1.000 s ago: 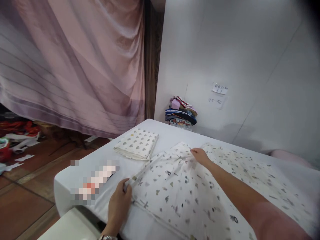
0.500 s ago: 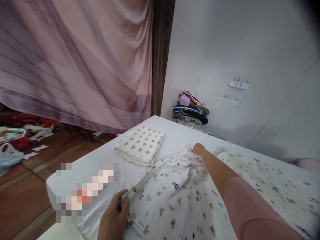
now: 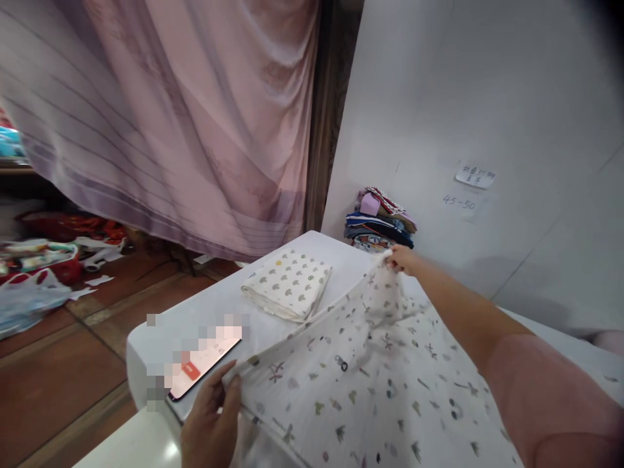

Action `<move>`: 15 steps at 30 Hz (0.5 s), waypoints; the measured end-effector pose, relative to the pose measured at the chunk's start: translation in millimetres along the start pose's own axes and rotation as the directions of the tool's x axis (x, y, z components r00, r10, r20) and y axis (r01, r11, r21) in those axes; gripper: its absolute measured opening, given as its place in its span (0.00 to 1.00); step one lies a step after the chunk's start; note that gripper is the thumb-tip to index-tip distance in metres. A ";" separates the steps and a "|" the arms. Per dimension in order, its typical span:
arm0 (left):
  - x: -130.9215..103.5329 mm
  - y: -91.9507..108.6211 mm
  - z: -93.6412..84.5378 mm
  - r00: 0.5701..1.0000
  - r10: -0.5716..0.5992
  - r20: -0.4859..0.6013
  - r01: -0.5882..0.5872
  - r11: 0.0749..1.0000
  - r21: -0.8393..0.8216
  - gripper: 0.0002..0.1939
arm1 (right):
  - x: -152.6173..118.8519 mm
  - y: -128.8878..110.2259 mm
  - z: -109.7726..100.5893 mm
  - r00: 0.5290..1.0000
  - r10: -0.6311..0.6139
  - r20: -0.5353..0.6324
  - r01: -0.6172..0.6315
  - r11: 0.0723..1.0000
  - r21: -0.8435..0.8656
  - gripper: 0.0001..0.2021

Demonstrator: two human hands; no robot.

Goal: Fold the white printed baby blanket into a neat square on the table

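- So the main thing here is a printed cloth [image 3: 361, 390]: white, thin-looking, scattered all over with little grey, olive and black motifs, some like palm trees or leaves, a few like loops or arches.
- It's spread over the middle and near part of the white worktop [image 3: 312, 242], with its far end up by the worktop's long far edge.
- One side runs almost straight between the two hands, pretty taut. Creases bunch up just below the right hand, while the nearer part looks a lot smoother.
- Left hand [image 3: 212, 416]: thumb and fingers pinched on the cloth's left corner, over the worktop's near left part. The rest of the fabric spreads out to the right of those fingers.
- Right hand [image 3: 402, 260]: fingers curled tight around the far end of that same side, near the worktop's far edge. Fabric hangs down from the grip toward the near side.
- A folded cloth [image 3: 287, 283] with grey mushroom-like prints lies by the worktop's left edge, toward the far corner.
- Phone [image 3: 214, 359], partly pixelated, sits near the worktop's near left corner, just beyond the left hand.
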State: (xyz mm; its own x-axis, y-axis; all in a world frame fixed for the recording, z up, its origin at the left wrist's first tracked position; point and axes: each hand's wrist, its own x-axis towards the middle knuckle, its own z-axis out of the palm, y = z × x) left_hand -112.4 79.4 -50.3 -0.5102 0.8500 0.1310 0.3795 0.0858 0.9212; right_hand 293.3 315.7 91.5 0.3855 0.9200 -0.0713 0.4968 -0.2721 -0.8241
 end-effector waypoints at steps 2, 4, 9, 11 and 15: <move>1.1 -5.4 -6.0 1.000 0.010 -0.015 -0.009 0.996 0.084 0.25 | 9.2 -28.5 6.3 0.997 -0.072 -0.030 0.074 0.993 0.096 0.15; 1.1 -14.9 -6.8 0.999 0.000 0.034 -0.007 0.980 0.201 0.22 | 17.1 -49.6 22.9 0.988 -0.141 -0.062 0.150 0.972 0.179 0.16; 2.1 -41.1 -0.3 0.993 0.010 0.121 -0.058 0.915 0.400 0.19 | 26.8 -56.2 89.8 0.975 -0.202 -0.093 0.220 0.932 0.289 0.23; 3.6 -47.6 0.5 0.990 0.010 0.138 -0.069 0.899 0.433 0.19 | 28.0 -45.9 114.3 0.980 -0.177 -0.090 0.195 0.938 0.287 0.28; 5.9 -57.6 0.0 0.986 0.013 0.167 -0.089 0.884 0.459 0.19 | 30.9 -25.8 145.4 0.995 -0.075 -0.064 0.086 0.980 0.181 0.27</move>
State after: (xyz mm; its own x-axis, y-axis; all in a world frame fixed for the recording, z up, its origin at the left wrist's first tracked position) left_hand -137.3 79.5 -102.6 -0.3692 0.9259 0.0798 0.7352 0.2384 0.6346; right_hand 179.3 392.1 28.8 0.3959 0.9179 0.0268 0.3789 -0.1367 -0.9153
